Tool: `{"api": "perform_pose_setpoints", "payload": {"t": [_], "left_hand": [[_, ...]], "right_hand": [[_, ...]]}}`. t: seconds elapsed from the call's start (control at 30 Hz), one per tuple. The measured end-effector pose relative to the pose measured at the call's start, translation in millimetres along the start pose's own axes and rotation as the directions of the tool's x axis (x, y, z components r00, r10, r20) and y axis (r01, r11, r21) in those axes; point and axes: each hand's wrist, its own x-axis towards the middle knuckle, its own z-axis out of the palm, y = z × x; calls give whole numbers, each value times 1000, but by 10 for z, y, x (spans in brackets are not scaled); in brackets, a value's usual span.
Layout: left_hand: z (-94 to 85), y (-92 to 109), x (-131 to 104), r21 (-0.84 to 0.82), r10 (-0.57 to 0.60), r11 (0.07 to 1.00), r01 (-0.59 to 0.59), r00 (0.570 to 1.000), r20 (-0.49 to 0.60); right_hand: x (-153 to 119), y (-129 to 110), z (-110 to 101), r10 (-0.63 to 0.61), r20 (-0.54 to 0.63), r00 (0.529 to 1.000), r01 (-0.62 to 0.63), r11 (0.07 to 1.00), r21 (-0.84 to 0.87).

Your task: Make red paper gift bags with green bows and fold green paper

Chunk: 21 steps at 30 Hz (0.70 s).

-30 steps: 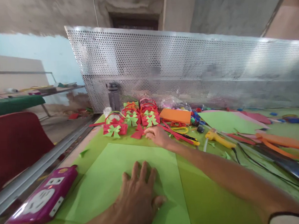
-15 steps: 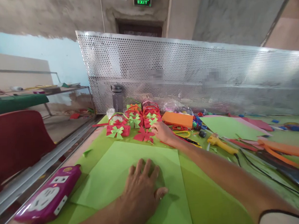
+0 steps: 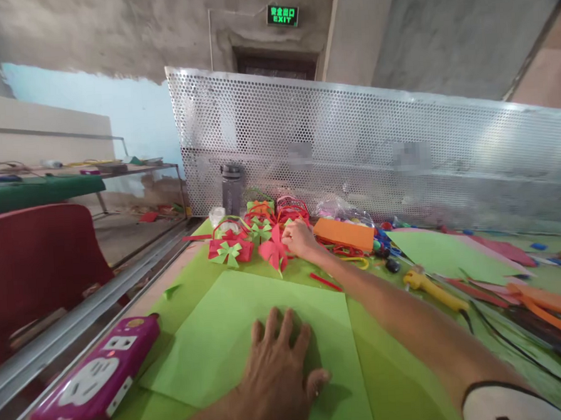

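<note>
My left hand [image 3: 282, 373] lies flat, fingers spread, on light green paper [image 3: 212, 332] on the table. My right hand [image 3: 301, 237] reaches to the far side, its fingertips pinching the edge of a red paper bow [image 3: 273, 253], which is tilted up. Behind and to the left of the bow stand small red paper bags with handles; the nearest red bag [image 3: 245, 249] bears a light green paper bow [image 3: 229, 254]. Part of the bags behind is hidden by my right hand. A thin red strip [image 3: 325, 281] lies just beyond the light green paper.
At the left edge sits a purple power strip [image 3: 101, 376]. A dark bottle [image 3: 231, 190] stands at the back before a perforated metal panel [image 3: 351, 131]. To the right are orange paper [image 3: 345, 233], a yellow glue gun [image 3: 435, 289] with its cord, and paper scraps.
My right hand has moved onto the red bow and lifted it from flat to tilted. My left hand stays spread on the paper. The whole view has shifted slightly.
</note>
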Motion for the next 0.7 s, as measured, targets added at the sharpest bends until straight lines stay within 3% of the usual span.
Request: {"api": "perform_pose_setpoints", "payload": {"t": [0.13,0.3,0.47,0.7], "left_hand": [[6,2,14,-10,-3,1000,3,1000,-7],[13,2,29,-14,-14,1000,14,1000,10],[-3,0,30,-20,-17,1000,17,999,35],[10,1,30,-22,-20,1000,21,999,50]], "right_hand": [[142,53,-116,-44,-106,993,37,997,-61],[261,83,-74,-90,-179,980,67,989,-129],[285,111,-8,-72,-178,981,46,988,-147],[94,109,-127,-79,-84,993,68,990,-126]]}}
